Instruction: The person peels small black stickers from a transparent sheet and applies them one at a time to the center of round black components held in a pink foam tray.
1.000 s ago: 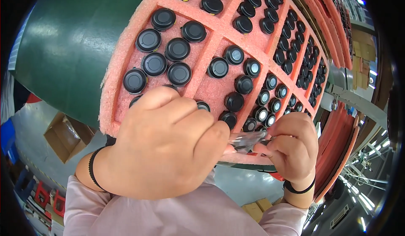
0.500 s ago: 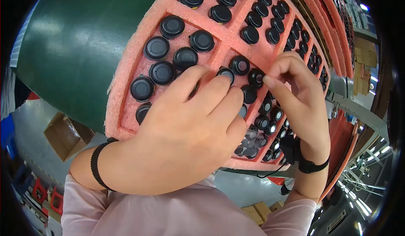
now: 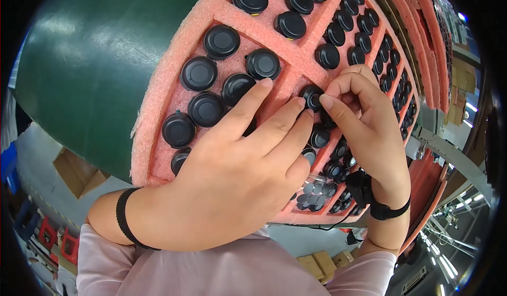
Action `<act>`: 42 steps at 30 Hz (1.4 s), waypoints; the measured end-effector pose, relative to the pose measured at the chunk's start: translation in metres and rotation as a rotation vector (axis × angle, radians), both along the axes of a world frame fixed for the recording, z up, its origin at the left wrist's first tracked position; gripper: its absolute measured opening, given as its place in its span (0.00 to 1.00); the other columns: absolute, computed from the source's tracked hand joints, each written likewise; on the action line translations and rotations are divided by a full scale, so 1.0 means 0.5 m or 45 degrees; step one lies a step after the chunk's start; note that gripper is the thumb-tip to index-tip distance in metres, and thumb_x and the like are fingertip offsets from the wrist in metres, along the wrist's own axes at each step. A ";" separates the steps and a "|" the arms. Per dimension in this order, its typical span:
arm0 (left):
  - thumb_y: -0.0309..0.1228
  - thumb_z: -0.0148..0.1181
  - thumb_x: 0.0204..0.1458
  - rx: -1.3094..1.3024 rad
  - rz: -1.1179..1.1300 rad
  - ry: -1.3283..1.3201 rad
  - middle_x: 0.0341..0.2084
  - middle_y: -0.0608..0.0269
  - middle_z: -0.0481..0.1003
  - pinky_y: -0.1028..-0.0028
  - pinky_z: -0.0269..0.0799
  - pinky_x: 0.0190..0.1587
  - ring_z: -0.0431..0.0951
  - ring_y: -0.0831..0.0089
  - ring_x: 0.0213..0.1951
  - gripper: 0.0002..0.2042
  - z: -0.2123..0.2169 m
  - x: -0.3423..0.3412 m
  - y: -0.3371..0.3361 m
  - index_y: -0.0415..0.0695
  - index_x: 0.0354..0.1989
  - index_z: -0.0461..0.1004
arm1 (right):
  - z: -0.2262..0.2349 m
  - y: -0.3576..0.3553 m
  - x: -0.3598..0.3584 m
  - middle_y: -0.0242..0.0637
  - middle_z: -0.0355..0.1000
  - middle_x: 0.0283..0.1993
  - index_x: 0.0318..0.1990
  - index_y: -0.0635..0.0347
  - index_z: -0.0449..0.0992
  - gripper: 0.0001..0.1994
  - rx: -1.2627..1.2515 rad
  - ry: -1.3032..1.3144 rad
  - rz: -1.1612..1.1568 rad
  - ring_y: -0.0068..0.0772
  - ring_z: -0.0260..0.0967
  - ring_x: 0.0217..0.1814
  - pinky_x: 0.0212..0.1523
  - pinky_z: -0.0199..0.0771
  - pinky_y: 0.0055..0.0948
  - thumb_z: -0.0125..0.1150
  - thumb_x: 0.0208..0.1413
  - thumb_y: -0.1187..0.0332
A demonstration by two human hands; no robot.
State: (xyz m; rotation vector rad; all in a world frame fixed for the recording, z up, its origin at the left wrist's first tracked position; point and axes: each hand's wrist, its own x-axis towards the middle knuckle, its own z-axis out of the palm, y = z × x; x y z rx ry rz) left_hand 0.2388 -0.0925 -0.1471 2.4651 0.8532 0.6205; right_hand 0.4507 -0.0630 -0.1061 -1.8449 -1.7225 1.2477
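Observation:
A pink foam tray is divided into compartments holding black round cap-like parts. My left hand lies over the near compartments with its fingers stretched apart. Its index fingertip touches the rim of a large black disc-shaped part. The middle and ring fingertips rest beside a smaller round black part. My right hand has thumb and index finger pinched at the right edge of that smaller part. Under the left palm, some parts are hidden. Beside the left hand lies a clear plastic bag or cover with dark round pieces.
The tray rests on a green tabletop. More pink foam trays are stacked at the far right. A black wrist strap with a cord is on my right wrist. An open cardboard box stands on the floor at left.
My left fingers have spread, the index reaching to a large disc. The small round part that was under the left fingertips is no longer seen there. My right fingers have shifted slightly left.

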 end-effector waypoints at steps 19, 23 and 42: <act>0.34 0.60 0.47 -0.023 0.016 -0.005 0.53 0.54 0.79 0.47 0.58 0.71 0.73 0.61 0.63 0.07 0.000 0.001 -0.003 0.44 0.25 0.76 | -0.009 -0.002 -0.009 0.36 0.65 0.40 0.37 0.68 0.75 0.03 0.068 -0.070 -0.004 0.25 0.67 0.41 0.42 0.70 0.23 0.64 0.58 0.80; 0.34 0.59 0.47 -0.022 0.005 -0.019 0.54 0.54 0.78 0.46 0.58 0.71 0.73 0.60 0.64 0.07 -0.002 0.001 -0.003 0.43 0.25 0.76 | -0.010 -0.004 -0.009 0.34 0.65 0.41 0.37 0.67 0.74 0.04 0.092 -0.114 0.015 0.22 0.66 0.40 0.41 0.69 0.21 0.64 0.59 0.81; 0.34 0.66 0.43 -0.047 -0.013 -0.065 0.55 0.50 0.77 0.44 0.57 0.71 0.73 0.56 0.63 0.09 -0.004 -0.001 -0.002 0.42 0.29 0.77 | 0.024 -0.055 -0.022 0.38 0.74 0.49 0.55 0.61 0.81 0.25 0.757 -1.037 0.803 0.43 0.73 0.50 0.50 0.74 0.40 0.62 0.44 0.78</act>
